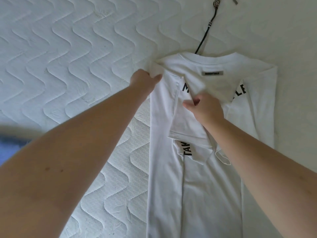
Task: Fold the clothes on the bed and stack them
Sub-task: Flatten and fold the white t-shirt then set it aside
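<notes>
Now both hands on the white T-shirt — sleeve folds.

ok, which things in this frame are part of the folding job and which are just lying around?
In the job:
- white T-shirt, sides partly folded in, on the quilted mattress
- left hand, pinching the shirt's left shoulder
- right hand, gripping the folded-in sleeve

Lying about:
- black cord above the collar, partly under the shirt
- blue thing at the left edge, too blurred to identify
</notes>
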The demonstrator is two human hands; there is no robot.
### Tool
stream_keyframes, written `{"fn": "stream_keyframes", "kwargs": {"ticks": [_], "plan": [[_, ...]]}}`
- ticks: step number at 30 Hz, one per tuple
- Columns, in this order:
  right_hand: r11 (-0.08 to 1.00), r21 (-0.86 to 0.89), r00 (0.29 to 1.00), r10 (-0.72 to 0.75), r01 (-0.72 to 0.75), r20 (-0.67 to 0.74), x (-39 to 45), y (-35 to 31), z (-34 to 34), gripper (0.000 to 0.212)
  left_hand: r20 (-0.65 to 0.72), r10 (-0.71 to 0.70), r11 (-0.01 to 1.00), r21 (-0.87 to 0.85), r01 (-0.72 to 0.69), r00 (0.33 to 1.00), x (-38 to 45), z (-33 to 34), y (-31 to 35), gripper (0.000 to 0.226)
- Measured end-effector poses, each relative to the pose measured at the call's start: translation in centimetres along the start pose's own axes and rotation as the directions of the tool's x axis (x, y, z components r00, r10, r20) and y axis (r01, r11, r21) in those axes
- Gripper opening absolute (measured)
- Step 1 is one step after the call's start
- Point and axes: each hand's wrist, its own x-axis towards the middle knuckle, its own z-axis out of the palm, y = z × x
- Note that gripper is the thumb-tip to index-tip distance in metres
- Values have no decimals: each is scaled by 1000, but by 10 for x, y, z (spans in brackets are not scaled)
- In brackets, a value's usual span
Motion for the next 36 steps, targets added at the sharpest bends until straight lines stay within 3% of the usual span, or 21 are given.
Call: {"fn": "stream_keyframes", "kwargs": {"ticks": [4,9,12,15,20,24,30,32,36], "plan": [[986,-153,980,98,-72,171,-15,5,-4,41,132,-60,998,9,60,989,-38,9,-19,45],[993,-75,992,96,-89,84,-46,22,4,40,169,-137,974,-156,164,976,-89,33,-63,33],[991,-75,984,120,-111,135,-60,33,5,38,100,-170,959,-212,188,980,-119,51,-91,29],[990,-13,978,140,-140,157,-76,41,9,33,8,-168,966,-197,166,986,-142,61,-107,20],[984,145,995,98,-100,19,-94,48,16,27,-53,-146,982,-127,139,988,-148,60,-110,18],[980,133,988,145,-151,57,-97,55,24,31,4,-108,986,-126,108,994,-146,55,-114,25],[935,280,973,231,-218,-13,-106,57,29,36,132,-133,928,-332,170,982,-157,56,-123,32],[917,307,958,283,-254,-55,-118,62,33,44,139,-130,926,-337,170,982,-167,63,-129,33],[872,340,929,371,-352,9,-168,77,57,56,137,-133,928,-332,172,982,-193,77,-145,30]]}}
